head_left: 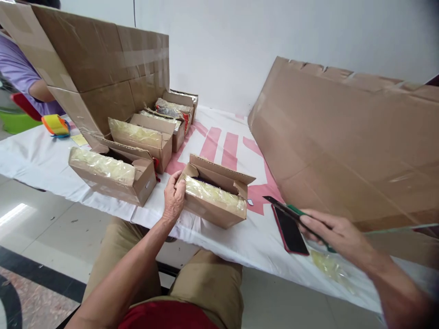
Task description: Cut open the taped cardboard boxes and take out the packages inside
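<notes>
My left hand (174, 194) grips the left end of a small open cardboard box (214, 214), thumb on the near side and fingers behind. Yellowish clear tape lines the inside of its folded-out near flap, while the far flap stands up. What lies inside is mostly in shadow. In my right hand (334, 230) is a green-handled utility knife (295, 209), its dark blade pointing left towards the box but apart from it. Below the knife, a smartphone with a red edge (290, 228) lies on the table, partly covered by my fingers.
Several similar open boxes (113, 176) stand in a row at left. Large cardboard panels rise at left (103, 59) and right (343, 146). Crumpled clear tape (329, 265) lies near the front edge of the white-clothed table (219, 251). A person in a purple sleeve (17, 64) sits beyond the left panel.
</notes>
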Available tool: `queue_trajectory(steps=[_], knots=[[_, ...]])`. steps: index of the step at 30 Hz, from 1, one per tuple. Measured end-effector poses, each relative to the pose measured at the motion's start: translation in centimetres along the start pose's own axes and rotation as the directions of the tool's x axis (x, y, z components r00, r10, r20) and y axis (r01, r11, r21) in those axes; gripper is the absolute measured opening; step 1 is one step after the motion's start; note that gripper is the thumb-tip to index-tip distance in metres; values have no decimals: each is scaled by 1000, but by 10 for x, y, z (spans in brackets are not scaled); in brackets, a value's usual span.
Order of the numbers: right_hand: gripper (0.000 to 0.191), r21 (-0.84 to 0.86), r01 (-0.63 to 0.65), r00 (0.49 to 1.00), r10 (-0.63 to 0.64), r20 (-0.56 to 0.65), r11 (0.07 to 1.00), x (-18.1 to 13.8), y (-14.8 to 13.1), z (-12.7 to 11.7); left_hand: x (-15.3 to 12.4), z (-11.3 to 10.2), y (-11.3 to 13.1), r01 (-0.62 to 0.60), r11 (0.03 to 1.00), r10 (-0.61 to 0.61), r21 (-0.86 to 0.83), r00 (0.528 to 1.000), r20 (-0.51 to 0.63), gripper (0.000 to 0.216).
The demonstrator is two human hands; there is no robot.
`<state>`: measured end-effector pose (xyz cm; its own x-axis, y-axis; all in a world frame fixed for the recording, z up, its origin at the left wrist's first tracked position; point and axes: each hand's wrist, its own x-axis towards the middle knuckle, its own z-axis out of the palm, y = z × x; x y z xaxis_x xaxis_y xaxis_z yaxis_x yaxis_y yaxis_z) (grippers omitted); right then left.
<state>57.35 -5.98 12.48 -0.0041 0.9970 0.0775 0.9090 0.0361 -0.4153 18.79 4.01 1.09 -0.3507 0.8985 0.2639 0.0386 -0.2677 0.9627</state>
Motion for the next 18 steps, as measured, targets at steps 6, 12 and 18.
queue_trajectory(steps=[6, 12, 18], knots=[[41, -176, -101, 991, 85, -99, 979, -52, 3, 98, -6, -16, 13, -55, 996, 52, 65, 998, 43, 36], [38, -426, 85, 972, -170, -165, 901, -41, 1, 130, -7, -22, 25, 31, 999, -36, 41, 994, 105, 40], [36, -277, 393, 824, -469, -318, 877, -9, -77, 86, -9, -26, 28, -112, 986, 95, 123, 986, 135, 47]])
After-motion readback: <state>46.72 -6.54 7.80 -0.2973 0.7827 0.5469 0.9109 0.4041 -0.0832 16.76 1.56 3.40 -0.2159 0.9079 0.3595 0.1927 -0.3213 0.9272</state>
